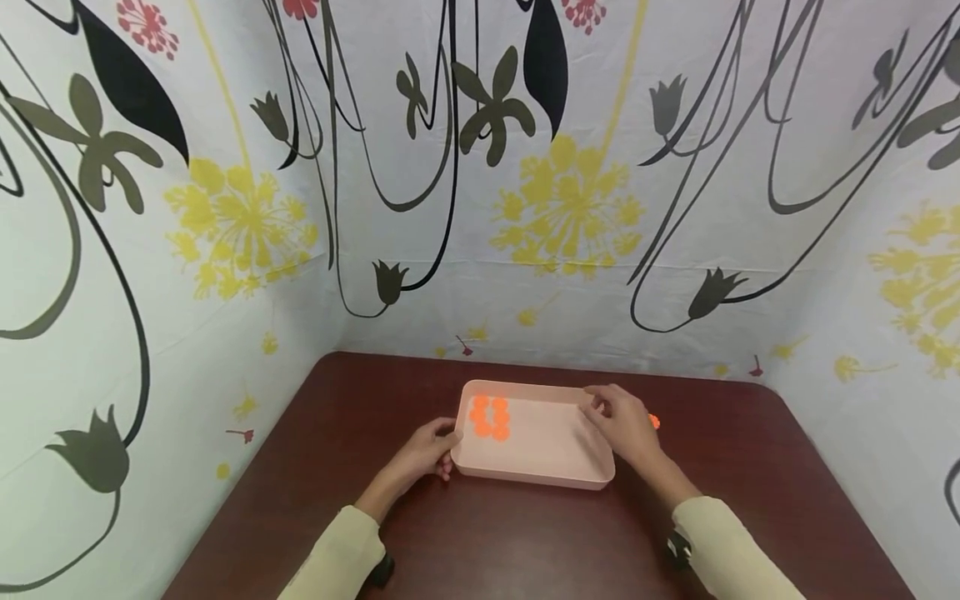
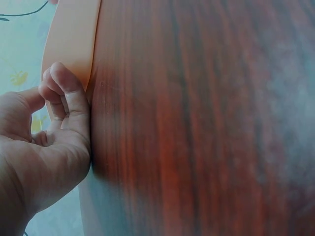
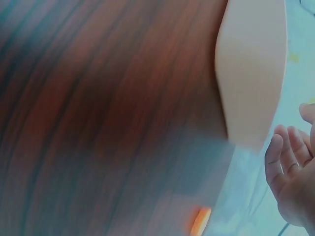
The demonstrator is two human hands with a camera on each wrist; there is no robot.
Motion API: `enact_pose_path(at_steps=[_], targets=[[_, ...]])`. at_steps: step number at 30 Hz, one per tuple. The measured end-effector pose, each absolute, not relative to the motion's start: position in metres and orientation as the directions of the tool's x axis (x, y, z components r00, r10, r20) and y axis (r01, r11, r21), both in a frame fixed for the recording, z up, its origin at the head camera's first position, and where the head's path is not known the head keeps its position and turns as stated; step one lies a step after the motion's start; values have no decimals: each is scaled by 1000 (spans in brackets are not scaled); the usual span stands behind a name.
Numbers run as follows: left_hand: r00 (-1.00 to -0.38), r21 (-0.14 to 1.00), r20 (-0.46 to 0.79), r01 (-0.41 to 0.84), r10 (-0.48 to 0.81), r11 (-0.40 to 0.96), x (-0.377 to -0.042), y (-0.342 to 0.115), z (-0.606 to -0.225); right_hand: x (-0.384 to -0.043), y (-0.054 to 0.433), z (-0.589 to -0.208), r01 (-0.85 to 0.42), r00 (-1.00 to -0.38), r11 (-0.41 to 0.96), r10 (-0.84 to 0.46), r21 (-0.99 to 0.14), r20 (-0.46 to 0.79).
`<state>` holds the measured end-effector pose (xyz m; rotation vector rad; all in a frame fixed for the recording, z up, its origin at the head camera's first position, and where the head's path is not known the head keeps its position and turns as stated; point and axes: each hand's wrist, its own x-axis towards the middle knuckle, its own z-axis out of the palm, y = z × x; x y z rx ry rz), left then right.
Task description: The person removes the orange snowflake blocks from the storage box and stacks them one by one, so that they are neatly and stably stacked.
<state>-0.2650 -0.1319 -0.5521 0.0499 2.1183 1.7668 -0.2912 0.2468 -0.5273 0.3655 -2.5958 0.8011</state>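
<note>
A peach-coloured shallow tray (image 1: 540, 477) lies on the table. Several small bright orange pieces (image 1: 482, 428) with bumpy edges sit in two short columns at its left end. My left hand (image 1: 423, 450) grips the tray's left side, thumb at the rim and curled fingers along the outer wall; the left wrist view has this hand (image 2: 54, 128) low against the table. Over the tray's right end hovers my right hand (image 1: 622, 421). In the right wrist view, that hand (image 3: 293, 182) has bent fingers apart from the thumb, and nothing shows between them.
Another orange piece (image 1: 655, 422) lies on the dark red-brown table (image 1: 517, 533), right of the tray and partly behind the right hand. A white cloth (image 1: 480, 225) printed with flowers and stems surrounds the table at the back and sides.
</note>
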Motion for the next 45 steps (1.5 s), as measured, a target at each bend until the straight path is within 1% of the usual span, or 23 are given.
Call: enact_pose_path(at_steps=[3, 8, 11, 14, 20, 26, 38, 45], targets=[[-927, 958, -258, -208, 271, 200, -265, -132, -553, -289, 226, -528, -376, -898, 782, -174, -498, 404], [-928, 962, -245, -197, 281, 189, -267, -132, -554, -285, 191, -531, -363, -929, 763, -250, -535, 274], [-929, 963, -240, -191, 280, 191, -267, -133, -555, -284, 172, -533, -358, -933, 758, -282, -545, 222], [-930, 963, -238, -189, 279, 192, -267, -133, -556, -284, 156, -536, -378, -926, 753, -313, -538, 212], [-929, 962, -245, -198, 276, 186, -268, -133, -556, -284, 131, -543, -436, -899, 729, -368, -527, 235], [-928, 962, -249, -202, 277, 185, -268, -132, -556, -284, 121, -548, -430, -903, 741, -355, -516, 243], [-930, 957, -256, -205, 265, 206, -269, -132, -554, -290, 119, -553, -325, -944, 812, -245, -485, 221], [-930, 962, -245, -196, 275, 192, -268, -131, -555, -289, 115, -553, -327, -941, 828, -242, -454, 237]])
